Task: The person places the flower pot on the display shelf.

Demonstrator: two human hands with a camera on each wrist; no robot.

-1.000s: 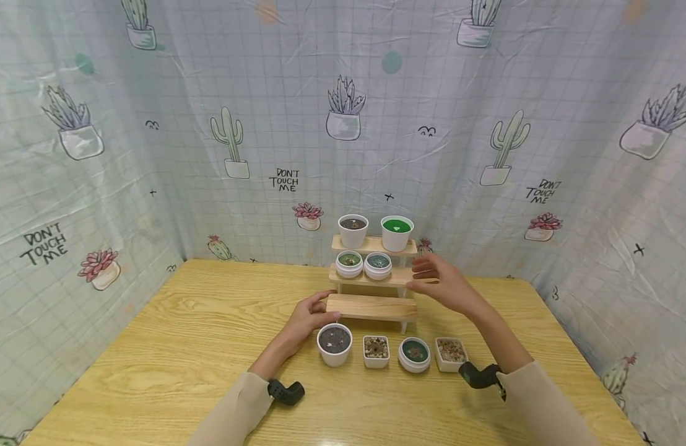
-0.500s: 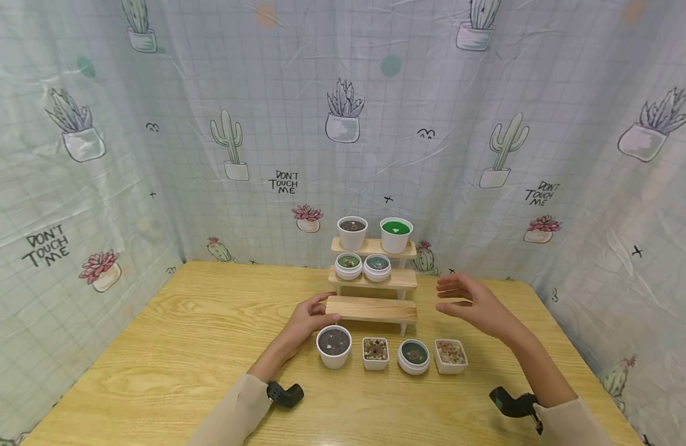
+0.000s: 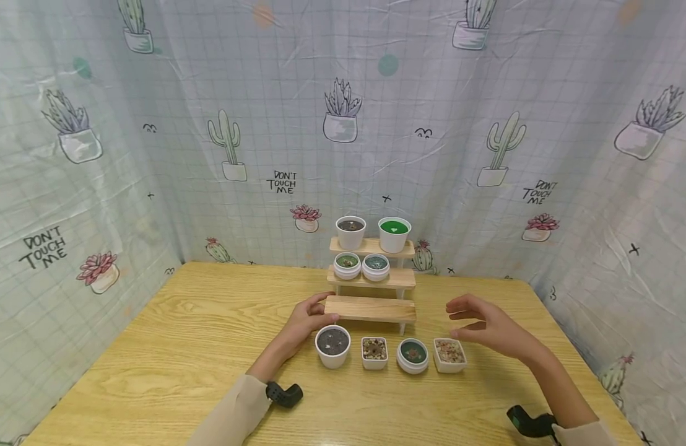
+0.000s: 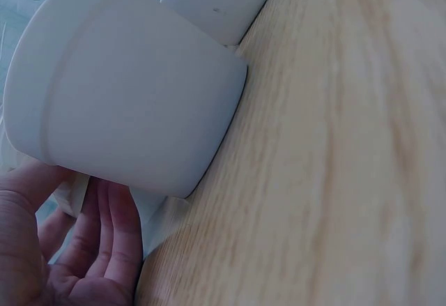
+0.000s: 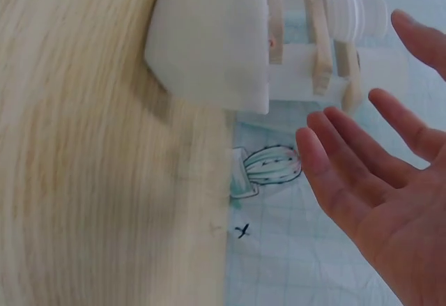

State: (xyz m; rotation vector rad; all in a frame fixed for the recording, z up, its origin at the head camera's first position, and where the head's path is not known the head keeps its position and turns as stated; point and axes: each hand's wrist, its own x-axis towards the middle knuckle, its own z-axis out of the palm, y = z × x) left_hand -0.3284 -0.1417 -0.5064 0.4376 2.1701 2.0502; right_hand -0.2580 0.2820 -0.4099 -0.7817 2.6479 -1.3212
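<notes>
A three-step wooden display stand (image 3: 371,306) holds two tall white pots on its top step, one dark-filled (image 3: 351,234) and one green-filled (image 3: 395,235). Two low round pots, one with green filling (image 3: 347,266) and one with blue-grey filling (image 3: 376,267), sit on the middle step. My left hand (image 3: 306,321) grips the left end of the bare lowest step, its fingers partly hidden behind a white pot (image 4: 139,90) in the left wrist view. My right hand (image 3: 490,328), fingers loosely bent and holding nothing, hovers beside the square pot of pinkish gravel (image 3: 449,355).
In front of the stand, a row on the wooden table (image 3: 209,347) runs from a tall dark-filled pot (image 3: 333,347) through a square pebble pot (image 3: 374,353) and a round dark-green pot (image 3: 412,356) to the gravel pot. A cactus-print curtain (image 3: 265,93) encloses the back and sides.
My right hand has moved from the right end of the middle step, rightward and down towards the gravel pot. The left hand stays on the lowest step.
</notes>
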